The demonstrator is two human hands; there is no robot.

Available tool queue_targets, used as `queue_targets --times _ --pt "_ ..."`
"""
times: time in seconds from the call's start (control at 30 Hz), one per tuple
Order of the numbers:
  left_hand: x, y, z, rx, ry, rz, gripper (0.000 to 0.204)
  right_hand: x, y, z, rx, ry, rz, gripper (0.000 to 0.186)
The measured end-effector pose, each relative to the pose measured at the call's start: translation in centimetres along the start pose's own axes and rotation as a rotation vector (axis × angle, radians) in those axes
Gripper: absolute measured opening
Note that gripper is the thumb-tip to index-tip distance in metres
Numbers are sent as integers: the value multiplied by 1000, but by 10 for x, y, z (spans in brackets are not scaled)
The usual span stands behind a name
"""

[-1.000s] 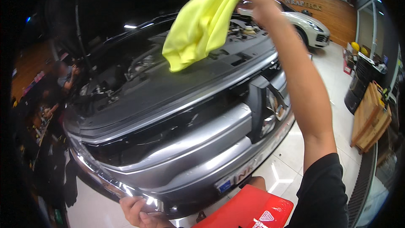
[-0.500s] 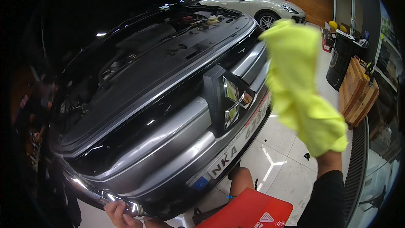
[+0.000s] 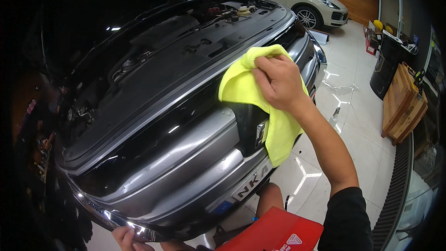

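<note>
A bright yellow-green microfibre cloth (image 3: pixel 244 81) is bunched under my right hand (image 3: pixel 281 83), whose fingers are closed on its upper part. The cloth lies over the upper middle of a dark car's front grille (image 3: pixel 186 132). It covers most of the badge (image 3: pixel 260 132), and a loose end hangs down toward the number plate (image 3: pixel 251 181). At the lower left, my left hand (image 3: pixel 127 239) has bent fingers against the chrome trim (image 3: pixel 111 218) at the car's near corner; the picture's lower edge cuts that hand off.
The engine bay (image 3: pixel 195 37) is exposed above the grille. A red item (image 3: pixel 278 232) with a white mark is close to me, beside a bare knee (image 3: pixel 270 195). A white car (image 3: pixel 297 0), a black drum (image 3: pixel 388 65) and wooden boards (image 3: pixel 403 104) stand farther off.
My right hand has swung the cloth leftward from beside the car onto the grille and badge. The view has shifted slightly, and my left hand stays by the chrome trim.
</note>
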State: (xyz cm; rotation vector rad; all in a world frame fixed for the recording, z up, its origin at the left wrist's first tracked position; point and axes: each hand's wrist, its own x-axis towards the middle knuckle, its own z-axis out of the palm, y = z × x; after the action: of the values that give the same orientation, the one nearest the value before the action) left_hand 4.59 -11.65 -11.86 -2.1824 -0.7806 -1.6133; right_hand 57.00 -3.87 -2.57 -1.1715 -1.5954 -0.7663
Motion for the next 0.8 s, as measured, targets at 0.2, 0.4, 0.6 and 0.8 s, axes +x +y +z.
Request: queue_targets --times 0.2,0.4,0.6,0.8 --pt "-7 -6 2 -56 60 -22 44 -32 -8 -10 -164 92 313 14" --pt "-4 -4 1 -96 31 -5 41 -117 -53 -69 753 899 725 19" --pt "-46 -33 -21 -146 -19 -99 36 -105 -62 -85 718 556 637 21" --pt "-30 -27 -4 -47 24 36 37 -32 -37 -49 288 325 222 14"
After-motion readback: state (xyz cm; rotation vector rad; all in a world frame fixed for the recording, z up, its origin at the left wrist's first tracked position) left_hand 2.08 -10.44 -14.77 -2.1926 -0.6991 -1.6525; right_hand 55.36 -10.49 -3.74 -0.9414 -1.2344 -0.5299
